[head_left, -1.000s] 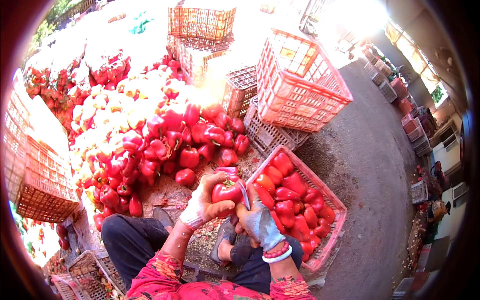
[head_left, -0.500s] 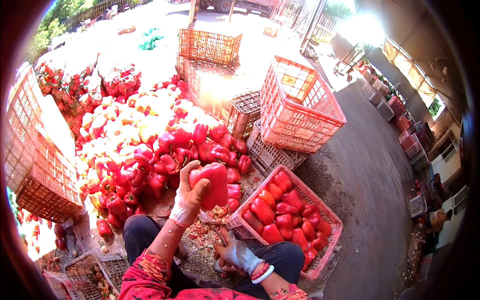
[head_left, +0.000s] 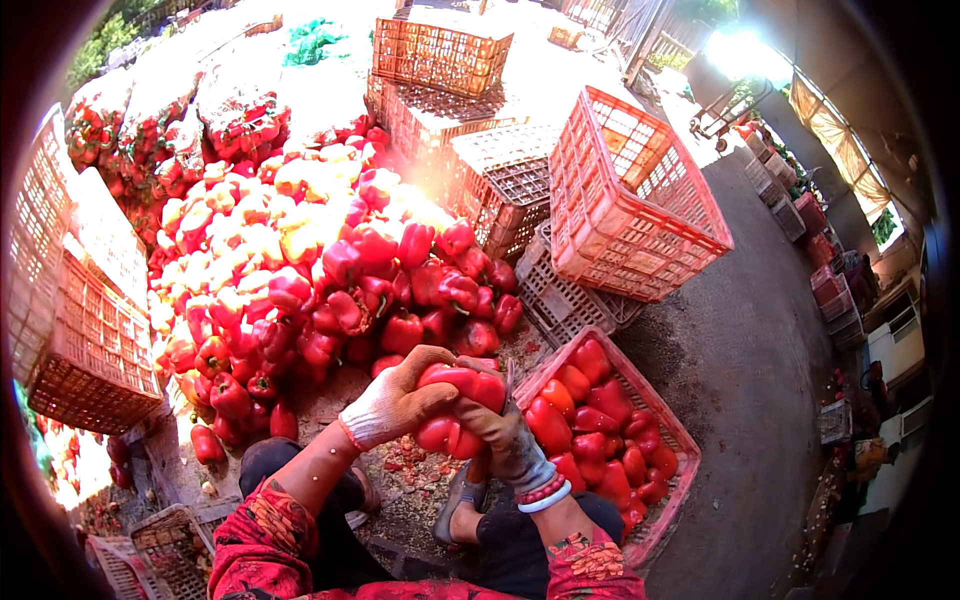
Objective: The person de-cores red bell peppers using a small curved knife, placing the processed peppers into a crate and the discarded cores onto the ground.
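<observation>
My left hand (head_left: 388, 408), in a white-and-orange work glove, is closed round a red bell pepper (head_left: 455, 432) in front of my knees. My right hand (head_left: 508, 440), in a grey-white glove with bracelets at the wrist, presses against the pepper's right side. A thin small knife (head_left: 511, 378) seems to stick up from the right fist; its handle is hidden. Just beyond the hands lies a large heap of red bell peppers (head_left: 340, 265), its far part bleached by sun. By my right knee a pink plastic crate (head_left: 690, 470) is filled with red peppers.
A pink crate (head_left: 640, 235) sits tilted on grey crates (head_left: 560, 300) beyond the filled one. Orange crates (head_left: 440, 60) stand behind the heap, more crates (head_left: 95, 330) at the left. Net sacks of peppers (head_left: 240, 120) lie at the far left. Grey pavement (head_left: 745, 400) runs along the right.
My left hand has lowered the pepper and brought it right. My right hand has risen from between my knees to meet it, the blade now upright beside the pepper. The view has shifted slightly.
</observation>
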The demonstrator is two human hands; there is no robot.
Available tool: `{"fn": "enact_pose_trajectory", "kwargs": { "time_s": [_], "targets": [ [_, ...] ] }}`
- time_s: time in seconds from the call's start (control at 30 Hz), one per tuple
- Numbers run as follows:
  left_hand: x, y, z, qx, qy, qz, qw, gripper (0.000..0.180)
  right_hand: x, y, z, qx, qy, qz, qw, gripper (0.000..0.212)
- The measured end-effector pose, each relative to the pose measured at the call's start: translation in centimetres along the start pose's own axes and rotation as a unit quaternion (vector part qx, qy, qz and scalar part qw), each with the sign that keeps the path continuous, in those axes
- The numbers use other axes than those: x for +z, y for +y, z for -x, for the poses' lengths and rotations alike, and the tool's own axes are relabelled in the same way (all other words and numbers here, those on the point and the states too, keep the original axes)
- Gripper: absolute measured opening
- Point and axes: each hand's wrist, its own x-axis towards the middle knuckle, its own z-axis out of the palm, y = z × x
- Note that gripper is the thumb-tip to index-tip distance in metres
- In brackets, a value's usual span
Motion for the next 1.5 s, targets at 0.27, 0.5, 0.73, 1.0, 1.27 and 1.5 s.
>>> {"fn": "enact_pose_trajectory", "kwargs": {
  "time_s": [0.27, 0.5, 0.73, 1.0, 1.27, 1.5],
  "targets": [
    [-2.3, -2.3, -0.3, -0.013, 0.001, 0.147, 0.989, 0.047, -0.3, 2.7, -1.1, -0.217, -0.061, 0.206, 0.952, 0.030],
    [-0.9, -6.8, 0.1, -0.040, 0.034, 0.593, 0.803, 0.064, 3.0, 3.1, -1.6, 0.068, 0.041, -0.247, 0.966, 0.053],
    [-5.4, -2.0, 0.0, 0.019, 0.036, 0.073, 0.996, 0.065, 0.2, 0.7, -2.3, 0.151, 0.020, -0.251, 0.956, 0.061],
    [-3.6, -2.3, 1.4, 0.023, -0.048, -0.404, 0.913, 0.074, 1.2, 0.0, -2.4, 0.224, -0.030, -0.100, 0.969, 0.058],
    [-2.5, -4.8, 1.1, 0.027, 0.181, -0.205, 0.961, 0.036, 1.8, 0.5, -1.8, 0.225, -0.022, -0.137, 0.964, 0.038],
    [-2.9, -4.9, 0.4, 0.050, 0.074, -0.326, 0.941, 0.046, 1.7, -1.0, -1.9, 0.164, 0.052, -0.034, 0.984, 0.027]
  ]
}}
